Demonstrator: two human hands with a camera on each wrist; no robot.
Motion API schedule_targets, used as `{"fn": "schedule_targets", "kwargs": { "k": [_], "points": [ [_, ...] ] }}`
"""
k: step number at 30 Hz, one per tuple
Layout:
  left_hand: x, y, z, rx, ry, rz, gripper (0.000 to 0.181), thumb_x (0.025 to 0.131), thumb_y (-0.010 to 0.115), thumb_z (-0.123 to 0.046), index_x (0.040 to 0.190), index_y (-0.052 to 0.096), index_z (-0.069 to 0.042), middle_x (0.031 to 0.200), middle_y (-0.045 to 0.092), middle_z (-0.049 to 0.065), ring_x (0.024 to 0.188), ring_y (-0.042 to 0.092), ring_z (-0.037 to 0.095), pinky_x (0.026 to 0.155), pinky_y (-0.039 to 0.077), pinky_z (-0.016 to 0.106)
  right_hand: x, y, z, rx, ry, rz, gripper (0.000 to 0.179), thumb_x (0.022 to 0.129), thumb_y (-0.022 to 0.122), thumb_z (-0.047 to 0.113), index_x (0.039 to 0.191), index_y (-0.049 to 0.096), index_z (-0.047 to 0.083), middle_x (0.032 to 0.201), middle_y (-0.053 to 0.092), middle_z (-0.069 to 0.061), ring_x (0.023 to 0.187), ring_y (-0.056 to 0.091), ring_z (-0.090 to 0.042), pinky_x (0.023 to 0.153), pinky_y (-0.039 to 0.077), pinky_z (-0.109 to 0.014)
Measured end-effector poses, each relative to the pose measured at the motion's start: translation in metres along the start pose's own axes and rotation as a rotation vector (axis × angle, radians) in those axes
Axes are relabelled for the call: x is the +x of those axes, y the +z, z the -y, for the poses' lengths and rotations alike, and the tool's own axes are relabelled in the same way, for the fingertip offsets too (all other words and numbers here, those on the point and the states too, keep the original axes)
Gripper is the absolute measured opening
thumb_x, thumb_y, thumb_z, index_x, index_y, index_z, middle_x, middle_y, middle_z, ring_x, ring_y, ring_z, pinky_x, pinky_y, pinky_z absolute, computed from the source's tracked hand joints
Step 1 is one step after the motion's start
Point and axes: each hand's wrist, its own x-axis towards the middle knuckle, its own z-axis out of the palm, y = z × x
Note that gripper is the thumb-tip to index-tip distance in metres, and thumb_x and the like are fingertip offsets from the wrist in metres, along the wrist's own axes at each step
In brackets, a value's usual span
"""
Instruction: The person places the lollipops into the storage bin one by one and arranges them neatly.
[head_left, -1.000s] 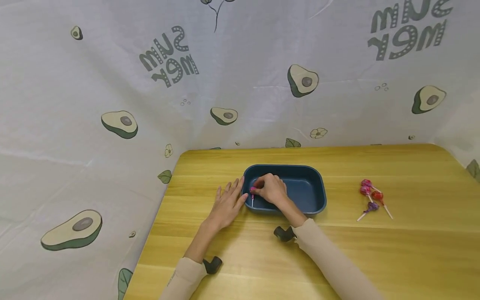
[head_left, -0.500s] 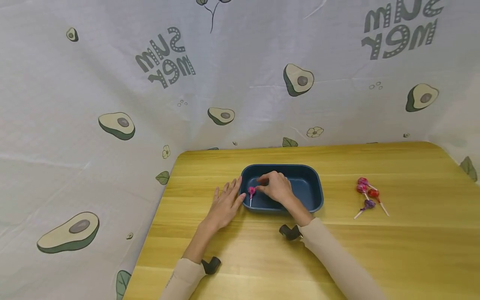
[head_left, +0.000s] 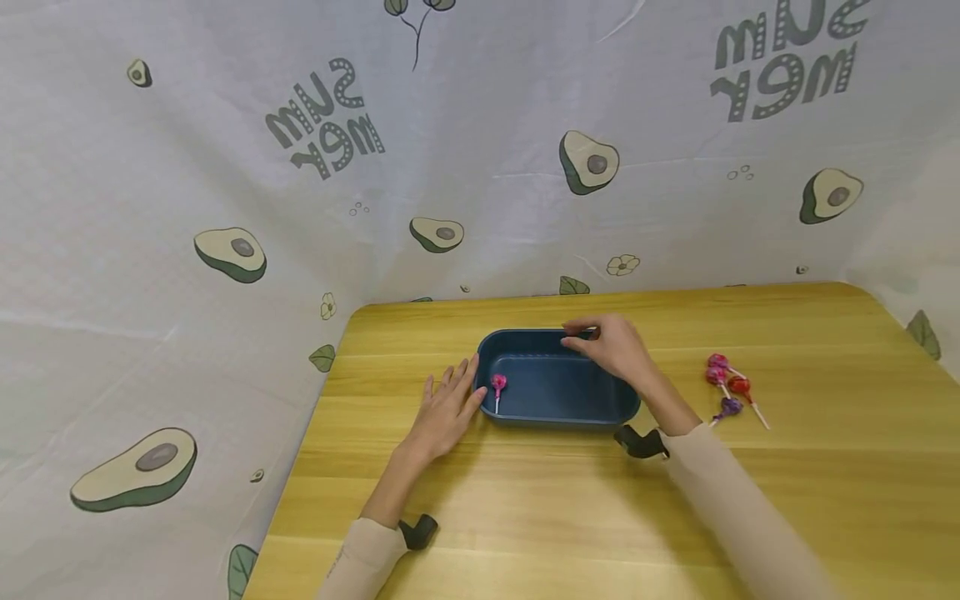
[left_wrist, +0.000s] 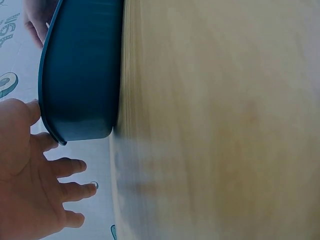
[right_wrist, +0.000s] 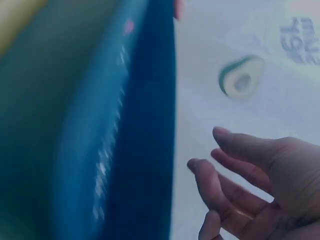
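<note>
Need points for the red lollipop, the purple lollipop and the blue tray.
Red lollipop (head_left: 739,385): head view, on its wrapped head.
Purple lollipop (head_left: 731,406): head view, on its wrapped head.
Blue tray (head_left: 558,387): head view, on its bare inside floor.

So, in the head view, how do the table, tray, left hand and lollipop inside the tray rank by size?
Largest to smallest, as they look there:
1. Table
2. Blue tray
3. Left hand
4. Pink lollipop

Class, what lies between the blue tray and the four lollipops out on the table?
In the head view, the right forearm slants between the tray and the four lollipops, with bare tabletop showing on the lollipops' side.
</note>
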Motion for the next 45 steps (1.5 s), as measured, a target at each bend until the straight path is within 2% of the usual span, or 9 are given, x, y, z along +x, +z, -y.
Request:
{"fn": "schedule_targets", "kwargs": {
  "k": [4, 10, 17, 24, 28, 31, 34, 36, 45],
  "points": [
    [0.0, 0.0, 0.0, -0.001, 0.002, -0.002, 0.063, 0.113, 0.029, -0.05, 0.168, 0.016, -0.023, 0.171, 0.027, 0.015, 0.158, 0.023, 0.044, 0.127, 0.005, 0.069, -0.002, -0.031, -0.013, 0.007, 0.014, -0.038, 0.035, 0.097, 0.075, 0.023, 0.124, 0.075, 0.001, 0.098, 0.078, -0.022, 0.066, 0.065, -0.023, 0.051, 0.043, -0.026],
    [0.0, 0.0, 0.0, 0.011, -0.005, 0.001, 0.063, 0.112, 0.029, -0.051, 0.168, 0.014, -0.024, 0.171, 0.026, 0.013, 0.158, 0.023, 0.044, 0.127, 0.005, 0.069, -0.013, -0.069, -0.044, -0.033, 0.028, -0.111, 0.036, 0.098, 0.073, 0.026, 0.123, 0.074, 0.001, 0.095, 0.078, -0.023, 0.062, 0.062, -0.002, 0.049, 0.042, -0.027],
    [0.001, 0.001, -0.001, 0.017, -0.012, 0.007, 0.064, 0.112, 0.028, -0.052, 0.168, 0.012, -0.026, 0.172, 0.025, 0.012, 0.159, 0.021, 0.043, 0.128, 0.004, 0.067, -0.035, -0.102, -0.091, -0.056, 0.158, -0.129, 0.051, 0.102, 0.065, 0.043, 0.13, 0.07, 0.001, 0.113, 0.071, -0.03, 0.063, 0.052, -0.005, 0.046, 0.039, -0.029],
    [0.0, 0.0, -0.002, 0.011, -0.014, 0.011, 0.064, 0.112, 0.028, -0.051, 0.168, 0.012, -0.026, 0.172, 0.024, 0.012, 0.16, 0.02, 0.042, 0.128, 0.003, 0.067, -0.052, -0.122, -0.136, -0.115, 0.147, -0.16, 0.042, 0.104, 0.064, 0.032, 0.127, 0.07, -0.003, 0.125, 0.066, -0.035, 0.066, 0.049, 0.003, 0.047, 0.039, -0.029],
    [0.0, 0.001, -0.001, 0.012, -0.025, 0.017, 0.064, 0.112, 0.028, -0.052, 0.168, 0.011, -0.027, 0.172, 0.024, 0.011, 0.16, 0.02, 0.041, 0.128, 0.003, 0.066, -0.058, -0.126, -0.156, -0.158, 0.123, -0.107, 0.034, 0.103, 0.067, 0.021, 0.124, 0.071, -0.005, 0.123, 0.066, -0.037, 0.063, 0.048, 0.0, 0.048, 0.039, -0.027],
    [-0.001, 0.002, -0.001, 0.016, -0.034, 0.018, 0.064, 0.112, 0.027, -0.053, 0.168, 0.01, -0.029, 0.172, 0.024, 0.01, 0.16, 0.02, 0.04, 0.129, 0.003, 0.066, -0.059, -0.128, -0.168, -0.164, 0.133, -0.013, 0.035, 0.102, 0.067, 0.019, 0.127, 0.069, -0.006, 0.118, 0.068, -0.036, 0.063, 0.047, -0.003, 0.049, 0.04, -0.026],
    [-0.001, 0.003, -0.001, 0.011, -0.037, 0.013, 0.064, 0.112, 0.028, -0.053, 0.168, 0.011, -0.028, 0.172, 0.024, 0.01, 0.16, 0.02, 0.04, 0.128, 0.003, 0.066, -0.058, -0.127, -0.175, -0.134, 0.177, 0.098, 0.042, 0.103, 0.067, 0.023, 0.133, 0.064, -0.006, 0.101, 0.071, -0.025, 0.065, 0.048, -0.004, 0.052, 0.041, -0.025],
    [-0.001, 0.004, 0.0, 0.008, -0.04, 0.013, 0.064, 0.112, 0.028, -0.053, 0.168, 0.011, -0.029, 0.172, 0.024, 0.01, 0.16, 0.02, 0.04, 0.128, 0.003, 0.067, -0.058, -0.126, -0.178, -0.107, 0.196, 0.156, 0.046, 0.104, 0.065, 0.025, 0.135, 0.062, -0.007, 0.099, 0.072, -0.019, 0.066, 0.05, -0.004, 0.053, 0.043, -0.025],
    [0.001, 0.004, 0.001, 0.007, -0.037, 0.018, 0.064, 0.111, 0.026, -0.055, 0.168, 0.01, -0.03, 0.173, 0.023, 0.009, 0.16, 0.019, 0.04, 0.129, 0.002, 0.066, -0.059, -0.119, -0.182, -0.092, 0.202, 0.208, 0.048, 0.106, 0.061, 0.026, 0.137, 0.059, -0.01, 0.125, 0.066, -0.033, 0.075, 0.055, -0.002, 0.057, 0.047, -0.025]
  ]
}}
